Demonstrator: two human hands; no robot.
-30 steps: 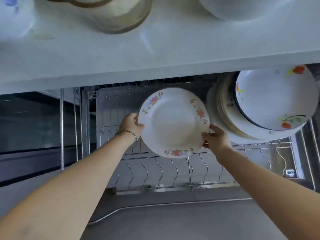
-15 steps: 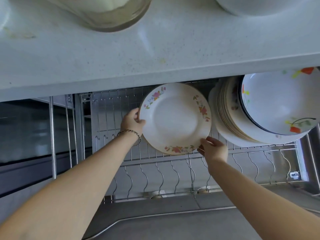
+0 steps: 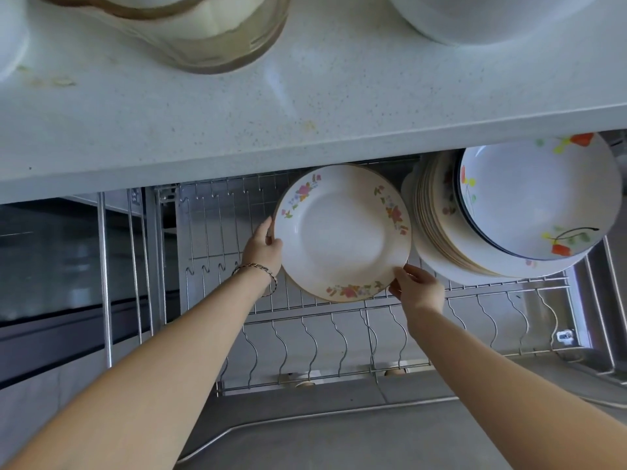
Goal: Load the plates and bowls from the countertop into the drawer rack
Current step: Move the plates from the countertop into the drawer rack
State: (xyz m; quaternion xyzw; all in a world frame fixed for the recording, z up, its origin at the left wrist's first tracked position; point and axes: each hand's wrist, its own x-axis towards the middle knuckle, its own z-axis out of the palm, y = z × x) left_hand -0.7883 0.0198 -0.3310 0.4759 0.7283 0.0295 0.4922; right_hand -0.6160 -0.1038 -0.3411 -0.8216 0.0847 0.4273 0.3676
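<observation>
A white plate with pink flowers on its rim [image 3: 341, 232] stands tilted over the wire drawer rack [image 3: 339, 337], just under the countertop's front edge. My left hand [image 3: 263, 245] grips its left rim and my right hand [image 3: 415, 286] holds its lower right rim. A second rim seems to show just behind it. Close to its right, a row of plates [image 3: 437, 218] leans in the rack with a white flowered bowl [image 3: 539, 195] in front. On the countertop [image 3: 305, 106] stand a glass bowl [image 3: 190, 25] and a white bowl [image 3: 481, 15], both cut off by the frame.
The rack's front row of wavy wire slots [image 3: 312, 347] holds nothing. Upright wire pegs [image 3: 217, 218] stand at the back left. A steel drawer front [image 3: 339, 429] runs along the near side. Dark cabinet space lies to the left.
The plate has moved up and to the right, closer to the leaning row of plates. My right hand slid from its right rim to its lower right rim.
</observation>
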